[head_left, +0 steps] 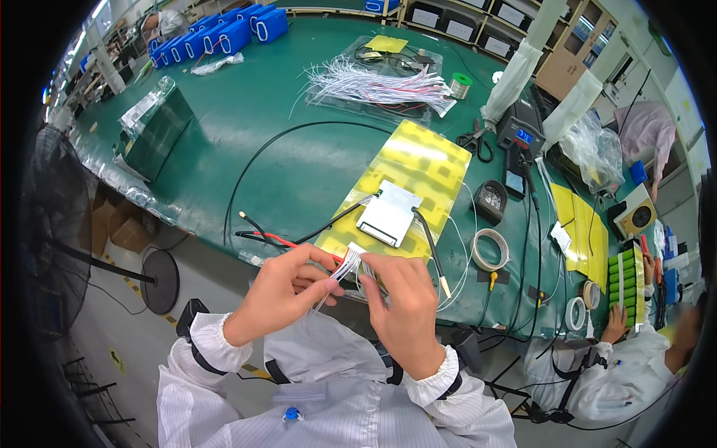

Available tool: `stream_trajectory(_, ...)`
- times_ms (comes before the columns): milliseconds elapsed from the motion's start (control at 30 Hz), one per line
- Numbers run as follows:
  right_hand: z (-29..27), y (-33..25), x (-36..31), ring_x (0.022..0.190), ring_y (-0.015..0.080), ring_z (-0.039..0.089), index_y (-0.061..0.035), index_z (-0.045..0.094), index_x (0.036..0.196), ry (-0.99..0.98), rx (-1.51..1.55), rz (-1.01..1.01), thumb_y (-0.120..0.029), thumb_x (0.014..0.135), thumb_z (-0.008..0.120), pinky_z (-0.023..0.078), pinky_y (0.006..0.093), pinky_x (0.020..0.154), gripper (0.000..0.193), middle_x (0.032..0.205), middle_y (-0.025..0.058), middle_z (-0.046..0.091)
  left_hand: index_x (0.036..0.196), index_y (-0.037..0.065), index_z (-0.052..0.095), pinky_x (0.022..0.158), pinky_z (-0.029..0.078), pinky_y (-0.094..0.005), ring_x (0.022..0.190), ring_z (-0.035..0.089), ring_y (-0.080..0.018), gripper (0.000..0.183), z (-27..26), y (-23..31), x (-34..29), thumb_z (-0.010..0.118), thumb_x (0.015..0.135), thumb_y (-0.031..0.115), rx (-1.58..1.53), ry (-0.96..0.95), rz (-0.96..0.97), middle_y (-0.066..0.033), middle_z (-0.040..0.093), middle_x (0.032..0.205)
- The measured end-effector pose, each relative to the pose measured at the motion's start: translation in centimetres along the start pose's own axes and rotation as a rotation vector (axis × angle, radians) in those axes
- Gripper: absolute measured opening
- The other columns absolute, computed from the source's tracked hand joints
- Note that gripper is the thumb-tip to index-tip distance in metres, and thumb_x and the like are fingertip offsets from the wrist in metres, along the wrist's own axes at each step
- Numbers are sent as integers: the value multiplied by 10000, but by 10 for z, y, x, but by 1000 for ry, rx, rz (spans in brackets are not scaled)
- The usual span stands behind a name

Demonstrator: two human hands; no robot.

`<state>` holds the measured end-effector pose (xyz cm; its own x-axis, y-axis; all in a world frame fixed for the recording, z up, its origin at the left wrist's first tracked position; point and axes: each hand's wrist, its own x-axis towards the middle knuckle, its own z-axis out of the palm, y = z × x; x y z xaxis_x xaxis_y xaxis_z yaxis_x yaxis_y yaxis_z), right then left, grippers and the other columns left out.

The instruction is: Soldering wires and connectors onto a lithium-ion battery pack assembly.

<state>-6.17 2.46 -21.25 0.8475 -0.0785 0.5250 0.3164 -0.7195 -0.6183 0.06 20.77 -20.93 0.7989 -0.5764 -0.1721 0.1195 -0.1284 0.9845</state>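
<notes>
My left hand [284,290] and my right hand [403,302] meet at the near edge of the green table. Between them they hold a thin bundle of white wires [345,269] with a white connector at its upper end; the fingers of both hands are closed on it. Just beyond lies a yellow patterned sheet [426,160], and on it rests a flat white module [389,214] with a row of sockets along its near side. Black cables [424,233] come out of both its sides. A red cable [270,237] runs behind my left hand.
Farther back lie a heap of white wires [373,84] and a solder spool [460,86]. Right of the sheet are scissors [478,140], a soldering station [519,134], a black cup [491,200] and a tape roll [490,249]. A co-worker's hand [615,324] touches green cells [626,284].
</notes>
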Motion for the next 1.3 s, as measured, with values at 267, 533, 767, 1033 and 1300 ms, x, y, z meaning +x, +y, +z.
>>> stream_trajectory(267,-1,2,-1,828,271,561,-16,638,1043,-4,18,2,24,761,685,471,360,719,288,897,89,628,1033,4,521,638,550,-276,806,706,-179,146,4,-3,-7,575,898,-10,180,12,118,-136,689,917)
stream_trajectory(533,-2,3,-1,815,269,557,-14,637,1040,-5,18,1,28,755,687,469,358,710,292,896,88,631,1095,152,666,563,496,-271,749,611,-174,369,11,-18,-16,770,745,207,1018,167,658,-21,561,968)
stream_trajectory(767,1,0,3,807,278,558,-22,640,1029,-5,37,-10,36,743,695,467,366,709,296,894,90,635,922,111,712,523,407,-261,607,484,-158,215,-6,-43,-58,672,863,314,433,129,969,-9,493,695)
stream_trajectory(1033,2,3,-1,800,283,561,-32,657,1009,1,21,-34,31,740,699,463,369,705,279,866,92,641,958,52,543,566,288,-233,592,326,-89,326,-72,-24,-67,393,1042,329,-489,848,603,25,336,691)
stream_trajectory(1300,-1,-1,-2,803,293,557,-30,654,1025,1,-30,-38,13,738,705,461,379,711,295,886,97,642,1314,-34,458,578,362,-217,616,418,-70,419,-161,12,24,444,1028,272,-472,688,507,37,421,692)
